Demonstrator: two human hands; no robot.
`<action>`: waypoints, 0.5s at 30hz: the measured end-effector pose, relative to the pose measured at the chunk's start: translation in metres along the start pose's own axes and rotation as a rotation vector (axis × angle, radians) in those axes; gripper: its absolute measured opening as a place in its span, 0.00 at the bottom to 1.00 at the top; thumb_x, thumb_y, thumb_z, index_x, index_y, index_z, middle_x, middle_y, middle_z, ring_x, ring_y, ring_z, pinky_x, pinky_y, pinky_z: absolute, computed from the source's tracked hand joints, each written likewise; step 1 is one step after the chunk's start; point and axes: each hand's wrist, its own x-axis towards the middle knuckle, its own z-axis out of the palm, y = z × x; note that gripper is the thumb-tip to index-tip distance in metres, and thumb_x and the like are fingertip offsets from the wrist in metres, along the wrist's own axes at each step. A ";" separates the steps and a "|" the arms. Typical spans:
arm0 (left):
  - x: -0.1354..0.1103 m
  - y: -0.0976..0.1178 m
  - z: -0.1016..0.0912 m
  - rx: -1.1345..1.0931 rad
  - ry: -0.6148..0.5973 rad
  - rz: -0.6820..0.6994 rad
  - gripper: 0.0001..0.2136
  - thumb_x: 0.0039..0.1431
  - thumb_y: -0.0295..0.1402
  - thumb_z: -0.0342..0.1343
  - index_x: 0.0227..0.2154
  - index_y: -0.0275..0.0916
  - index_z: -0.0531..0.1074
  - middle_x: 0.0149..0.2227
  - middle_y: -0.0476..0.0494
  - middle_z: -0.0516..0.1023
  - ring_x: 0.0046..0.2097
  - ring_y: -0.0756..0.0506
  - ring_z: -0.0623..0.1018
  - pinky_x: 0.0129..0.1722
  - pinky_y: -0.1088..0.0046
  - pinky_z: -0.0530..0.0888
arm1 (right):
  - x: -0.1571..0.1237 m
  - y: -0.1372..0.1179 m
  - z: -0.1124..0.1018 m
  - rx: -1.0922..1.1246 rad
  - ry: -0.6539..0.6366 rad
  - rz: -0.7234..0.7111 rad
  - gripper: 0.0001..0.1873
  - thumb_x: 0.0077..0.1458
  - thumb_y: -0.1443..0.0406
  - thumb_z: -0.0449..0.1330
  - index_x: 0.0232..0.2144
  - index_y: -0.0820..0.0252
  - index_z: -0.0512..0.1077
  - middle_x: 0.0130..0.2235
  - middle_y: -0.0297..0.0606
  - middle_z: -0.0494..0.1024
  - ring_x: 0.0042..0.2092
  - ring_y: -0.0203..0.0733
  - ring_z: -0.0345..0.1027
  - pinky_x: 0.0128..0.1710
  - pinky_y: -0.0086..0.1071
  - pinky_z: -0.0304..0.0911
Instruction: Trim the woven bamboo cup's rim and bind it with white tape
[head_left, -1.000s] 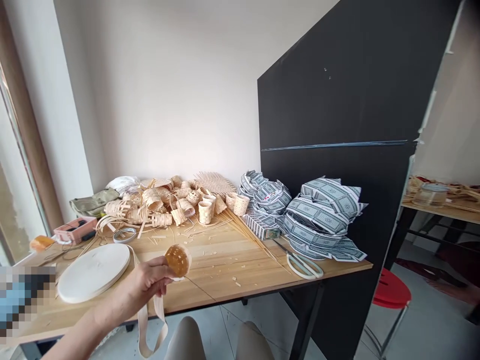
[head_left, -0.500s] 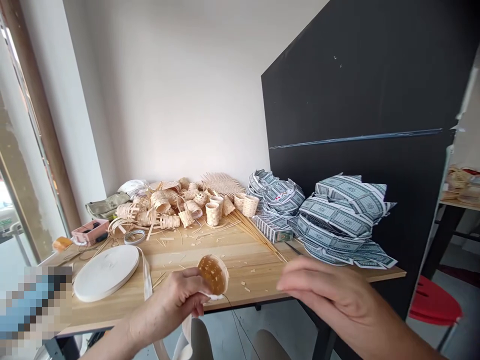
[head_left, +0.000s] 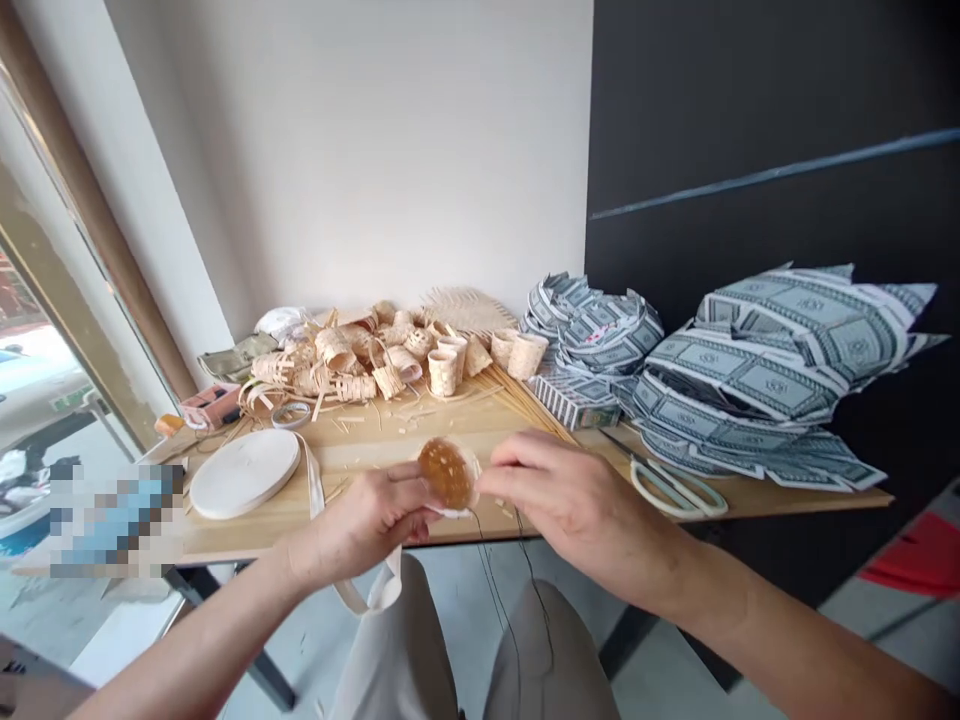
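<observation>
My left hand (head_left: pixel 394 510) is closed around a small woven basket (head_left: pixel 446 472), its brownish round face turned toward me. White ribbon (head_left: pixel 390 590) runs from under that hand and hangs in a loop below the table edge. Right beside the basket's rim, my right hand (head_left: pixel 555 490) pinches thumb and fingers together; whatever is between the fingertips is too small to make out. Dark thread (head_left: pixel 491 580) dangles from the basket's lower rim, and another strand hangs below my right fingers over my lap.
A white ribbon roll (head_left: pixel 244 475) lies on the wooden table (head_left: pixel 360 430), left. Behind are a tape ring (head_left: pixel 291 414), piled woven baskets (head_left: pixel 337 350), a pink bin (head_left: pixel 211 406) and thin sticks (head_left: pixel 536 408). Scissors (head_left: pixel 679 490) lie right, by folded patterned paper stacks (head_left: pixel 765 350).
My right hand has come left to the basket's rim, its fingers now pinched. The left hand still holds the basket. The view has shifted, bringing the scissors and more of my lap into sight.
</observation>
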 end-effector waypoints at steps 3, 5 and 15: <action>0.004 -0.003 0.000 0.126 0.007 0.088 0.09 0.62 0.27 0.44 0.38 0.36 0.70 0.32 0.45 0.71 0.31 0.53 0.74 0.30 0.80 0.72 | -0.005 0.007 -0.002 -0.072 -0.014 -0.033 0.19 0.56 0.78 0.45 0.29 0.62 0.73 0.28 0.37 0.69 0.31 0.36 0.60 0.29 0.28 0.58; 0.005 -0.005 0.002 0.234 0.013 0.145 0.09 0.62 0.26 0.44 0.39 0.36 0.70 0.32 0.45 0.72 0.32 0.52 0.74 0.30 0.80 0.71 | -0.008 0.010 -0.002 -0.101 -0.032 -0.042 0.19 0.57 0.77 0.45 0.28 0.62 0.73 0.29 0.37 0.70 0.32 0.36 0.60 0.30 0.29 0.58; 0.003 -0.007 0.011 0.634 0.039 0.368 0.14 0.64 0.24 0.36 0.39 0.32 0.67 0.34 0.43 0.74 0.30 0.51 0.75 0.26 0.79 0.71 | -0.012 0.010 0.003 -0.252 -0.086 -0.074 0.20 0.60 0.75 0.43 0.24 0.64 0.71 0.26 0.37 0.67 0.30 0.37 0.55 0.28 0.30 0.55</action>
